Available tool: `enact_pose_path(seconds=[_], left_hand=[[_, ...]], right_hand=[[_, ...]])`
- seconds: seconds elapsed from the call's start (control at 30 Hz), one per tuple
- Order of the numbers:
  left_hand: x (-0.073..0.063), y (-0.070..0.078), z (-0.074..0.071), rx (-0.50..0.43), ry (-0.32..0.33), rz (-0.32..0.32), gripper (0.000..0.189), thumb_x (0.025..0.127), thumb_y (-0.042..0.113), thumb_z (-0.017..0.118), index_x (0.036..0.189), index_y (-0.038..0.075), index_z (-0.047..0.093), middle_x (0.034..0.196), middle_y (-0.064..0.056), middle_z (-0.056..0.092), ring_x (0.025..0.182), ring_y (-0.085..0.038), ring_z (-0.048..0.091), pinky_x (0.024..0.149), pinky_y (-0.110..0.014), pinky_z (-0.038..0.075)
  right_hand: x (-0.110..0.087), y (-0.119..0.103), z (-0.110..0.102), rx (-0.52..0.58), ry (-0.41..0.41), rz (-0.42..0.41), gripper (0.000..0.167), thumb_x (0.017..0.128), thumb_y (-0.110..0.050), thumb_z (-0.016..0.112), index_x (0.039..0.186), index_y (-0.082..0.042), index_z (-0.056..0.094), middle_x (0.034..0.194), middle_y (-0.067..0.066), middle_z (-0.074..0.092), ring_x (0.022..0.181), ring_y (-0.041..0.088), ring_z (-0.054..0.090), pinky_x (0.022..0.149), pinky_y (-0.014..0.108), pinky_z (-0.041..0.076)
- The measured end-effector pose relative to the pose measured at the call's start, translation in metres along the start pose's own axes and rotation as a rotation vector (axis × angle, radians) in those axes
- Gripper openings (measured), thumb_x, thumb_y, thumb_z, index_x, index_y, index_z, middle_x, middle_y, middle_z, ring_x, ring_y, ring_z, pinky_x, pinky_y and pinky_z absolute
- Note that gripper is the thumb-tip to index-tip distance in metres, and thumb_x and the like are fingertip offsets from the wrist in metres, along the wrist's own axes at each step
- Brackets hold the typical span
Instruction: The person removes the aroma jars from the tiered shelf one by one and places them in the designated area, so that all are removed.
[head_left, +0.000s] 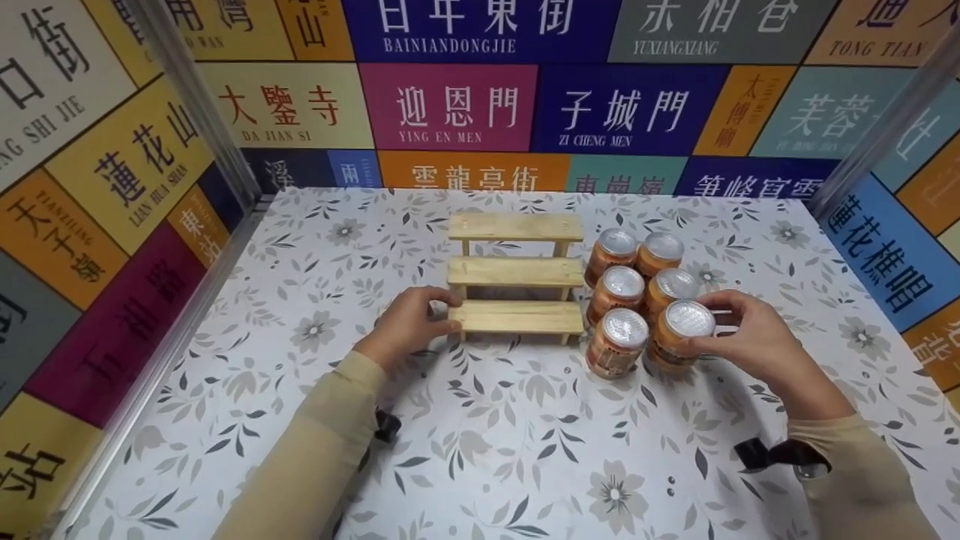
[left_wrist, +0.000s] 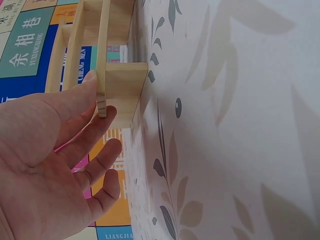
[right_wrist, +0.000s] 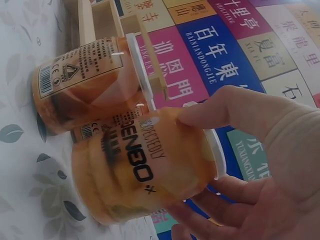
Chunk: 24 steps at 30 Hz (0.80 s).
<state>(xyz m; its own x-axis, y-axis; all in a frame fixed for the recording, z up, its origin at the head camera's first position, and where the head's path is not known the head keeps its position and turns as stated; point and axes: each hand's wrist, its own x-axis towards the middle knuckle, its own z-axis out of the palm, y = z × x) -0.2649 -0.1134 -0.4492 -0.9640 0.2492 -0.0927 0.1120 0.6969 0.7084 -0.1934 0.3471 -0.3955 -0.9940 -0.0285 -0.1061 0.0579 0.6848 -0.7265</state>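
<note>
A light wooden three-step stand is on the tabletop, lowest step toward me. At its left end, my left hand pinches the lowest step's board between thumb and index finger; the other fingers curve loosely below in the left wrist view. Right of the stand, several orange cans with silver lids stand upright in two columns. My right hand grips the front right can, thumb on the near side and fingers round the far side. Beside that can stands the front left can, its printed label showing in the right wrist view.
A white cloth with grey leaves and flowers covers the table. Panels with colourful place-name signs rise at the back and both sides. The rear cans stand close to the stand's right end. Black straps circle the wrists.
</note>
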Motion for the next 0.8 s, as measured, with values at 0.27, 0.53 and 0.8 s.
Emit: enact_pose_path(seconds=[0.27, 0.53, 0.8], left_hand=[[-0.001, 0.000, 0.002, 0.001, 0.007, -0.005, 0.035, 0.091, 0.023, 0.081, 0.124, 0.020, 0.073, 0.118, -0.001, 0.071, 0.092, -0.018, 0.059, 0.079, -0.035, 0.046], [-0.001, 0.006, 0.004, 0.017, 0.016, 0.011, 0.036, 0.090, 0.023, 0.082, 0.125, 0.020, 0.073, 0.118, -0.003, 0.070, 0.094, -0.021, 0.059, 0.082, -0.037, 0.046], [-0.010, 0.004, 0.001, 0.080, -0.021, 0.034, 0.035, 0.094, 0.023, 0.077, 0.127, 0.020, 0.068, 0.133, -0.006, 0.067, 0.115, -0.025, 0.063, 0.102, -0.047, 0.049]], right_hand=[[0.006, 0.012, 0.006, 0.000, -0.057, -0.029, 0.067, 0.082, -0.024, 0.088, 0.135, 0.001, 0.055, 0.136, 0.022, 0.059, 0.124, 0.034, 0.058, 0.083, 0.016, 0.049], [0.003, 0.017, -0.002, 0.019, -0.100, -0.005, 0.071, 0.084, -0.030, 0.087, 0.140, -0.003, 0.053, 0.140, 0.019, 0.058, 0.121, 0.023, 0.059, 0.088, 0.019, 0.049], [0.008, 0.027, -0.002, 0.074, 0.032, 0.057, 0.069, 0.097, -0.057, 0.064, 0.142, -0.007, 0.055, 0.132, 0.002, 0.062, 0.115, 0.011, 0.060, 0.087, 0.020, 0.049]])
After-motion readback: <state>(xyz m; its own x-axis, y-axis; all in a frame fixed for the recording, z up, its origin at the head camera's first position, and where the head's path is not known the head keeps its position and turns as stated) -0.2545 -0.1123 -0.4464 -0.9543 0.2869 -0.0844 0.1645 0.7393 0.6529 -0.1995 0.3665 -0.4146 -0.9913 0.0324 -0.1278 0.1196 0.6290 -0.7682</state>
